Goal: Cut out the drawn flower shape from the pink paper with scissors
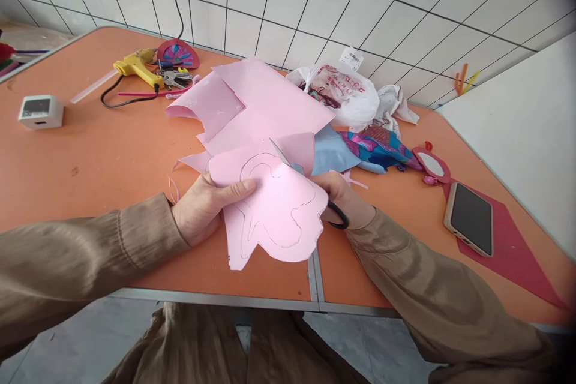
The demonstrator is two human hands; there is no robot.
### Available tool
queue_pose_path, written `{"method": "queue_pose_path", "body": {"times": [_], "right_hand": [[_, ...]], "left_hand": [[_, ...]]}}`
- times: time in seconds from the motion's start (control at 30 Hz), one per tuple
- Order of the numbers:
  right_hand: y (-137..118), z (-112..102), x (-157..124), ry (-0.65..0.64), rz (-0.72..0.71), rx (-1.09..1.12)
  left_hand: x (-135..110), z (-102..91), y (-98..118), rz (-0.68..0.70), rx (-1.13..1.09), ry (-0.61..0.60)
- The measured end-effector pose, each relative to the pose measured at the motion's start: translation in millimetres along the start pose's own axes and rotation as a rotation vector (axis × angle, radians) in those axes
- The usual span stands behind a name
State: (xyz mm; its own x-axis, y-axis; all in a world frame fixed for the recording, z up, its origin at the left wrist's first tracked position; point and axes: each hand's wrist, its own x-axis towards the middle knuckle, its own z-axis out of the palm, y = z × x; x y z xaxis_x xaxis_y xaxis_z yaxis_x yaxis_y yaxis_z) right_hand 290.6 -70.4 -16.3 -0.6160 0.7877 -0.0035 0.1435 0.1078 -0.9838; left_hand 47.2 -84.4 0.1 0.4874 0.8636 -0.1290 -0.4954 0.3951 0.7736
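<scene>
A pink foam or paper sheet [279,210] with a wavy shape drawn on it in dark line is held over the near part of the table. My left hand [209,204] grips its left side, thumb on top. On the other side, my right hand [342,195] is closed on scissors [337,215]; a black handle loop shows beside the sheet. One blade rises past the sheet's upper edge, and the rest is hidden behind it. Part of the sheet's outer edge has been cut into curves. Larger pink sheets [265,105] lie just beyond.
A yellow glue gun [139,69] with keys [176,78] lies at the back left, near a white cube-shaped device [41,111]. A white plastic bag [355,96] and colourful fabric [382,147] are at the back. A phone [470,216] rests on a red sheet [517,252] at right.
</scene>
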Motion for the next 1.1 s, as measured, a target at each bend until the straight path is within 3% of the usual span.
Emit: {"method": "queue_pose_path", "body": {"times": [0.23, 0.57, 0.77, 1.1], "right_hand": [[15, -5, -4, -0.009, 0.031, 0.062], [17, -7, -5, -0.016, 0.048, 0.077], [15, -7, -5, -0.016, 0.042, 0.081], [14, -7, -5, -0.018, 0.031, 0.074]], "left_hand": [[1, -0.5, -2, 0.016, 0.013, -0.031], [0, -1.1, -3, -0.002, -0.025, -0.035], [0, 0.7, -2, 0.009, -0.036, -0.141], [0, -0.3, -3, -0.015, -0.041, -0.136]]}}
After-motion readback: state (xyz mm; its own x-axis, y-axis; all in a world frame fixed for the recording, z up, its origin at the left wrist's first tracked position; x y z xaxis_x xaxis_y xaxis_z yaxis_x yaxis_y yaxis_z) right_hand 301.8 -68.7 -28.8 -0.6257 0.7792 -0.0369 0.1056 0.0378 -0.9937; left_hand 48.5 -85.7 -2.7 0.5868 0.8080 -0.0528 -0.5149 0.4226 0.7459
